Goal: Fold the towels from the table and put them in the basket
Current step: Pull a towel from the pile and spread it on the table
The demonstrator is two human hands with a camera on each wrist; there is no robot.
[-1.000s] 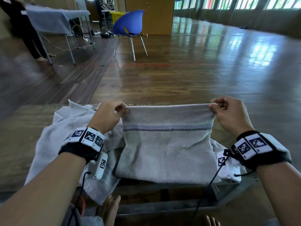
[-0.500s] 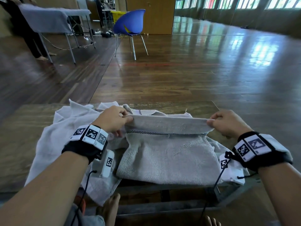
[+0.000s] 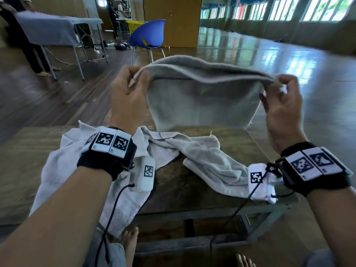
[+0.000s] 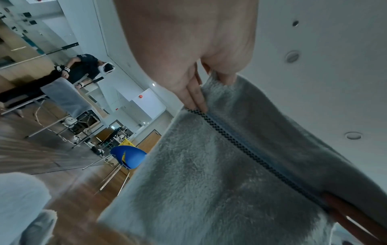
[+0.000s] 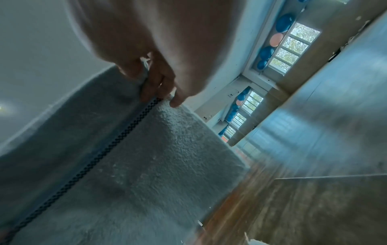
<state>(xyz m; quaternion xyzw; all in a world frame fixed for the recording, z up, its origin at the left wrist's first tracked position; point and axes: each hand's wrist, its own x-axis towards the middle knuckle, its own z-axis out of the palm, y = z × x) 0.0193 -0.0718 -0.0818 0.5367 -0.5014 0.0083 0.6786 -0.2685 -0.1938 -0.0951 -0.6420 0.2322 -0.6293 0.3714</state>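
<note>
A grey towel (image 3: 202, 101) with a dark checked stripe hangs doubled over in the air above the wooden table (image 3: 192, 185). My left hand (image 3: 133, 79) pinches its upper left corner, and my right hand (image 3: 277, 87) pinches the upper right corner. The wrist views show the same towel (image 4: 209, 182) (image 5: 136, 165) with the fingers (image 4: 196, 99) (image 5: 161, 86) clamped at the stripe's ends. Several more crumpled pale towels (image 3: 208, 158) lie on the table below, one white towel (image 3: 63, 170) at the left. No basket is in view.
A blue chair (image 3: 150, 35) stands on the wooden floor beyond the table. At the far left another covered table (image 3: 52, 29) has a person (image 3: 28, 51) standing beside it. My bare feet (image 3: 129, 241) show under the table's near edge.
Both hands have lifted the folded grey towel up off the table, from lying flat on the pile to hanging in the air; the towels beneath are now uncovered.
</note>
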